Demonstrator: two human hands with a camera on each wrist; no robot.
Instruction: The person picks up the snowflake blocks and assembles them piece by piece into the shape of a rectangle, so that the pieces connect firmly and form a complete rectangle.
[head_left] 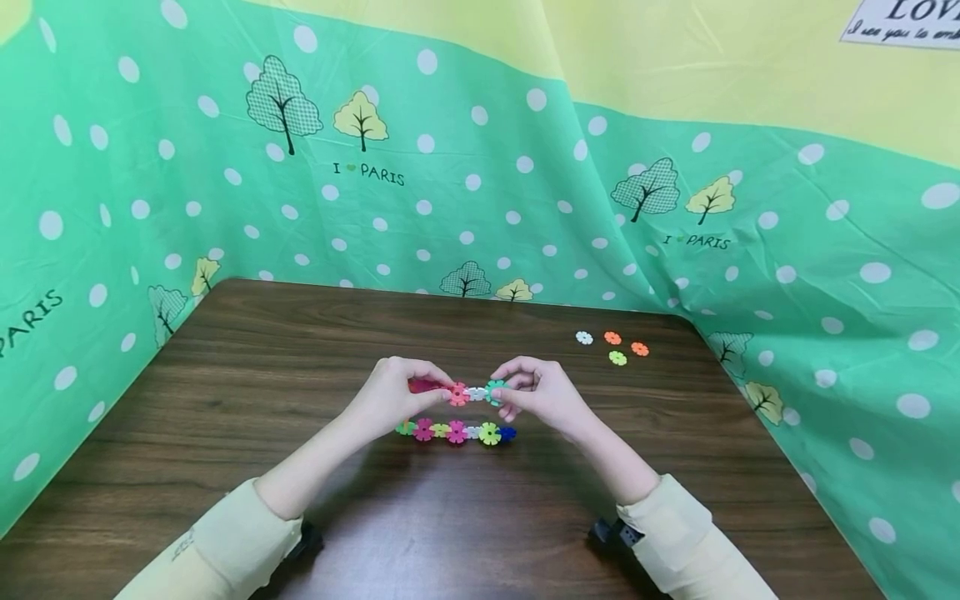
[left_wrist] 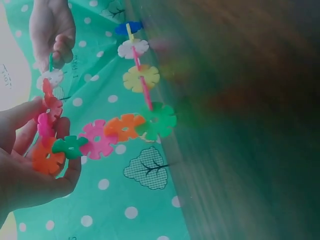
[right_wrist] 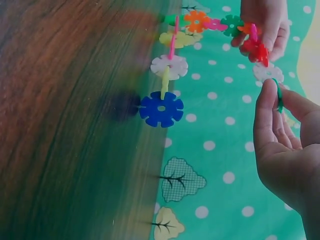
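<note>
A chain of interlocking plastic flower discs runs between and below the two hands. The left hand (head_left: 393,392) pinches its red disc (head_left: 457,394), and orange and pink discs lie against the fingers in the left wrist view. A white disc (head_left: 476,394) bridges the gap to the right hand (head_left: 546,396), whose thumb and fingertips pinch a green disc (right_wrist: 279,96) at the chain's end. Beyond the left hand the chain bends down to a lower row, where a pink disc (head_left: 457,432), a yellow-green disc (head_left: 490,433) and a blue end disc (right_wrist: 161,109) show.
Loose discs lie at the table's far right: a white one (head_left: 584,337), two orange ones (head_left: 640,349) and a yellow-green one (head_left: 617,358). A green dotted cloth (head_left: 480,192) hangs around the dark wooden table (head_left: 435,533).
</note>
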